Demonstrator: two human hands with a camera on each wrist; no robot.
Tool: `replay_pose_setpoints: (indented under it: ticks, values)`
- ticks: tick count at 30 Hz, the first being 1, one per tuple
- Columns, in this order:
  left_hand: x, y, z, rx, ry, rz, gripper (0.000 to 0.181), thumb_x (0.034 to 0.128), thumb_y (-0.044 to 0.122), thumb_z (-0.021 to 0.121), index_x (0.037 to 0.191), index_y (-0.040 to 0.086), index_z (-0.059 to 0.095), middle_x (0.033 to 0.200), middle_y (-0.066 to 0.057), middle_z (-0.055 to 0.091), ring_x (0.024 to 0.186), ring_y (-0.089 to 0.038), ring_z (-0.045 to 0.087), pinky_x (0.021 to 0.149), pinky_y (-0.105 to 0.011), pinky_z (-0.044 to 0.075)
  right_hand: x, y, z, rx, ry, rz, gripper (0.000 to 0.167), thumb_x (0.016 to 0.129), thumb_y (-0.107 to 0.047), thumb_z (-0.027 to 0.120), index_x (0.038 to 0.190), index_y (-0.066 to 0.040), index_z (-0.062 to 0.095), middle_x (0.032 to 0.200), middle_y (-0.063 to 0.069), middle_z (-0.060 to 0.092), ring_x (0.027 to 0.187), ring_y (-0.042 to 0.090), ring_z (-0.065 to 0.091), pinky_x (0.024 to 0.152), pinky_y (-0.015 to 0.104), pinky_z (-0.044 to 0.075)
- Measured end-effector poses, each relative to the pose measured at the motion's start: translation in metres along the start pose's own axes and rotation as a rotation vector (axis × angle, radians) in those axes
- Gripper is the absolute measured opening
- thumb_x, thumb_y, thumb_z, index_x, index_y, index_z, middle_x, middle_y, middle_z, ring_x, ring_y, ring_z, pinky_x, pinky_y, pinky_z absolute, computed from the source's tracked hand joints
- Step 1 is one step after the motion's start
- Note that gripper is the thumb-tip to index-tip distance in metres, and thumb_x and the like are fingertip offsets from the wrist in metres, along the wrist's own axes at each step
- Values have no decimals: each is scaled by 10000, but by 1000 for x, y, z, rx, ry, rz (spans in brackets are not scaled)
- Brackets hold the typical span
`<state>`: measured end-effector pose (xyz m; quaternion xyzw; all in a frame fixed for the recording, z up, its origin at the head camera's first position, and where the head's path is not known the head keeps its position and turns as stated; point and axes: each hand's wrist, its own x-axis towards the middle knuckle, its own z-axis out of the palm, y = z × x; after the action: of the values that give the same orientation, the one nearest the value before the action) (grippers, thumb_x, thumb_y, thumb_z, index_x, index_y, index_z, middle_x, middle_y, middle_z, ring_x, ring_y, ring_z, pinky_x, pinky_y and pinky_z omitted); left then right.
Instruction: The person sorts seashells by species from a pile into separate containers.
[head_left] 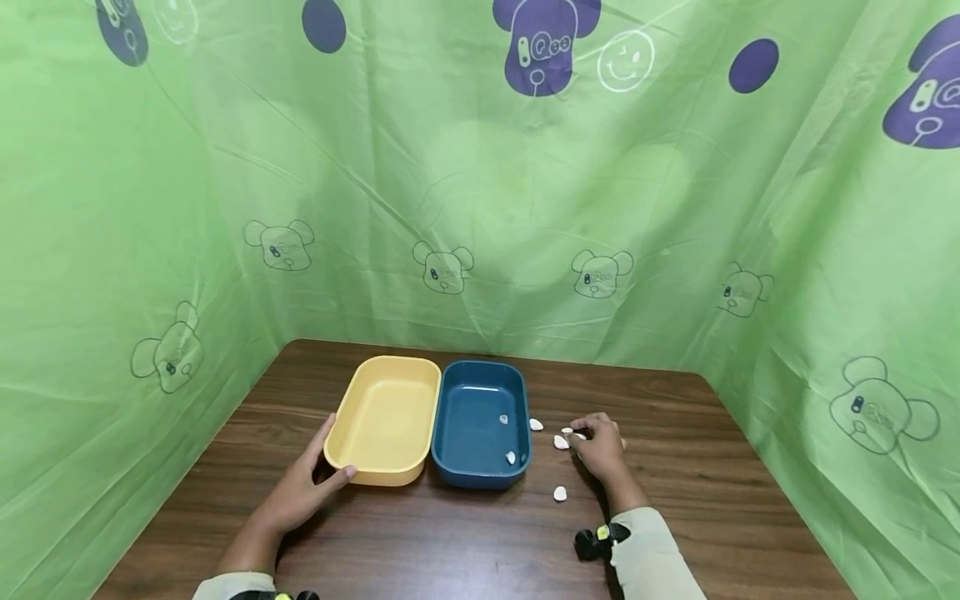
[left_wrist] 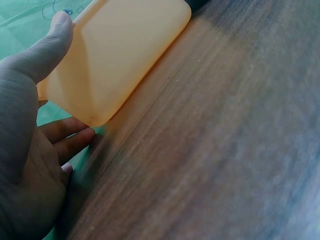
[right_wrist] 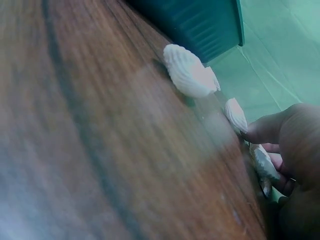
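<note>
My left hand (head_left: 300,492) rests at the near left corner of a yellow tray (head_left: 358,477), thumb against the near rim and fingers along the left side. In the left wrist view its thumb and fingers lie fairly straight about that corner. On the right, my right hand (head_left: 602,450) pinches a small white seashell (head_left: 567,431) between thumb and fingers. Another white seashell (head_left: 561,442) lies close beside the thumb, also seen as a ribbed seashell (right_wrist: 236,115) in the right wrist view. A greyish seashell (right_wrist: 262,161) shows beneath the fingers, partly hidden.
A blue tray (head_left: 480,482) stands beside the yellow one, with two seashells inside, one seashell (head_left: 511,457) near its front. One seashell (head_left: 536,425) lies by its right wall, another seashell (head_left: 560,494) nearer me. Green curtain (head_left: 480,317) surrounds the wooden table (head_left: 420,542).
</note>
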<state>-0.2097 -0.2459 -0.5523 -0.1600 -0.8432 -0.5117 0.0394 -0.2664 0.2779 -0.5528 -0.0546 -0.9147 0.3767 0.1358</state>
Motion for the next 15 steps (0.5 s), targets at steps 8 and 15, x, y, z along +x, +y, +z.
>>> replay_pose_setpoints:
  ticks: [8, 15]
  values:
    - [-1, 1, 0, 4, 8, -7, 1045, 1029, 230, 776, 1783, 179, 54, 1761, -334, 264, 1550, -517, 351, 1080, -3, 266, 0, 4, 2, 5, 3, -12, 123, 923, -94, 824, 1029, -32, 822, 1211, 176, 675, 1256, 424, 539, 994, 640, 274]
    - [-1, 2, 1, 14, 9, -19, 1045, 1032, 246, 776, 1784, 205, 52, 1757, -323, 289, 1534, -509, 375, 1078, -15, 289, -1, 5, 2, 2, 3, -15, 112, 940, -102, 813, 1035, -43, 821, 1204, 171, 665, 1256, 424, 530, 1002, 630, 273]
